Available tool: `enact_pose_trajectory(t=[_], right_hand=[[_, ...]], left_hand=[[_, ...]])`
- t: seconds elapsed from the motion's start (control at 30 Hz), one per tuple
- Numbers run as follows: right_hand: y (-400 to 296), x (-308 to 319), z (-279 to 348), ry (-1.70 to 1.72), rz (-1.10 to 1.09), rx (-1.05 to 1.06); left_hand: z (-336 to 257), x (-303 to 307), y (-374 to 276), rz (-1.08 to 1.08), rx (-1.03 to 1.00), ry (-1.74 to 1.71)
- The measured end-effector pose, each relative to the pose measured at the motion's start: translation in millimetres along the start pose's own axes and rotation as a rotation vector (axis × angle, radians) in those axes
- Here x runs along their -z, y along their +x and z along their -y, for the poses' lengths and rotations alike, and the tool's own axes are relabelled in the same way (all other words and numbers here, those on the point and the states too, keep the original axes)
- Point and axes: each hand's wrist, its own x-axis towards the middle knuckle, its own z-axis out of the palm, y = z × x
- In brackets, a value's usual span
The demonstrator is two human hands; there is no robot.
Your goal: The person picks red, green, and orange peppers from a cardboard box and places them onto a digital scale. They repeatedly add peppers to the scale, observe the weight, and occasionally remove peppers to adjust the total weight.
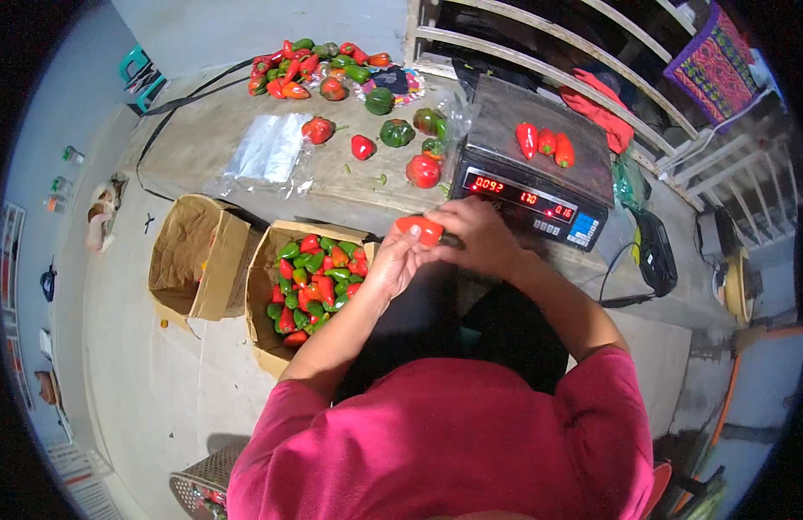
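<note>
My left hand (398,260) holds a red pepper (422,231) near the front edge of the concrete counter. Against the pepper's right end are the fingers of my right hand (476,234), blurred; whether they grip it I cannot tell. Just beyond, a digital scale (531,214) with lit red digits carries three red peppers (546,142) on its dark platform. Loose red and green peppers (395,133) lie on the counter left of the scale, with a larger pile (291,71) by the wall. Below the counter, a cardboard box (261,338) holds many red and green peppers.
Clear plastic bags (268,153) lie flat on the counter. A second cardboard box (180,260) stands on the floor to the left. A dark strap (167,110) crosses the counter's left end. Metal bars (544,52) rise behind the scale. A perforated basket (209,478) stands at lower left.
</note>
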Motion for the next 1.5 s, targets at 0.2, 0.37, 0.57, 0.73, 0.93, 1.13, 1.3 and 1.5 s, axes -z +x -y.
enact_pose_trajectory(t=[0.2, 0.37, 0.57, 0.73, 0.93, 1.13, 1.3, 1.5], right_hand=[[57.0, -46.3, -25.6, 0.118, -0.100, -0.078], [134.2, -122.1, -46.3, -0.057, 0.140, -0.341], [169.8, -176.9, -71.2, -0.214, 0.202, -0.435], [166.8, -140.4, -83.7, -0.099, 0.113, -0.339], [129.0, 38.3, -104.3, -0.104, -0.462, -0.274], [-43.0, 143.2, -261.6, 0.019, -0.593, -0.818], [-94.5, 128.8, -232.4, -0.160, -0.445, -0.896], [-79.8, 107.0, -185.4, -0.345, -0.311, -0.951]], left_hand=[[-3.9, -4.3, -5.5, -0.023, -0.067, 0.038], [4.6, -3.7, 0.0, 0.001, -0.032, 0.113], [-14.7, -21.8, -11.6, -0.055, -0.023, 0.010], [-7.3, 4.2, -2.8, 0.016, 0.036, 0.017], [-3.9, 11.2, -3.8, 0.015, 0.037, -0.082], [-6.2, -13.1, -0.2, -0.036, 0.093, 0.007], [-2.6, 0.5, 1.0, -0.071, 0.056, 0.043], [-3.8, -2.5, 1.1, -0.041, 0.043, 0.020]])
